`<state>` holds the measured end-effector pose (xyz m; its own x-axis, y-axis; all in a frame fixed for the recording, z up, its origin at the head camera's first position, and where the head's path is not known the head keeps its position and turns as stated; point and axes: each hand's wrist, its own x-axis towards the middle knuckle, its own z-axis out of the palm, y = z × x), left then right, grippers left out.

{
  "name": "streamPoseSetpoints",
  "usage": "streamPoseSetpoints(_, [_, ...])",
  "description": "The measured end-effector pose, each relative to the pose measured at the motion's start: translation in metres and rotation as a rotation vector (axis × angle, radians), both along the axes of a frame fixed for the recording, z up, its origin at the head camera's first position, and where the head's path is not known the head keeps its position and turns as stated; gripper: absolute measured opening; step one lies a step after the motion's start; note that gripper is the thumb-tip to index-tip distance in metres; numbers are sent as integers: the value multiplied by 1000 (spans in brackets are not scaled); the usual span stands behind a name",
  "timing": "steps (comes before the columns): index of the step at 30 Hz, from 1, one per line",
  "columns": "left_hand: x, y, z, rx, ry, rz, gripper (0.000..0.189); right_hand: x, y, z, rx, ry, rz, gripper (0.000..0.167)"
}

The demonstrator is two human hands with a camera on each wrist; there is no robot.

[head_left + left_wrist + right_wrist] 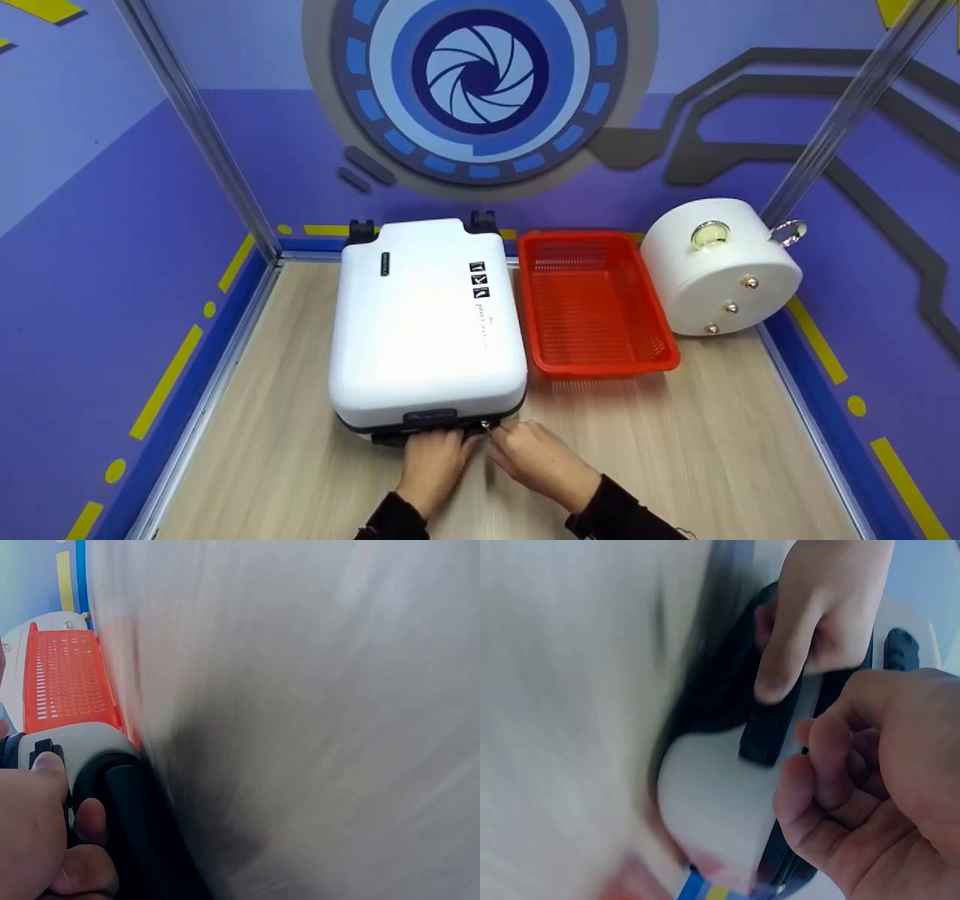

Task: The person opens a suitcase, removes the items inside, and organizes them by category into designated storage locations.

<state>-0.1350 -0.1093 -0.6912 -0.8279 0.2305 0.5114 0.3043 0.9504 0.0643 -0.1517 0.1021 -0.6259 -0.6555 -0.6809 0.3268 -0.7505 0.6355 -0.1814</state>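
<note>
A white hard-shell suitcase (427, 322) lies flat with its wheels toward the back wall. At its near side my left hand (433, 461) grips the black handle (763, 736), the thumb lying over it. Close beside it, my right hand (540, 457) is at the zipper seam near the right front corner, fingers curled and pinching the small metal zipper pull (486, 424). In the right wrist view the curled fingers of my right hand (885, 772) hide most of what they pinch. A black lock piece (430, 418) sits on the shell's front edge.
A red plastic basket (534, 315) stands right of the suitcase. Beyond it, a round white case (675, 262) with gold studs leans near the right wall. Metal-framed blue and purple panels (247, 127) enclose the wooden tabletop (285, 360).
</note>
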Motion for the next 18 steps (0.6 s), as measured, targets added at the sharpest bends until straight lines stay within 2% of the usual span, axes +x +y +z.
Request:
streamPoseSetpoints(6, [0,2,0,24,-89,12,42,1,-11,-2,21,-28,23,9])
streamPoseSetpoints(10, [0,1,0,48,-121,15,44,-3,-6,0,-16,-65,22,8])
streamPoseSetpoints(14, [0,0,3,66,-128,0,48,-11,4,16,-94,-80,-1,7])
streamPoseSetpoints(16, [-1,0,5,94,-145,-9,49,-17,7,28,-149,-42,-4,14])
streamPoseSetpoints(18, [-2,0,8,140,-168,-13,52,-24,7,41,-207,32,-15,19])
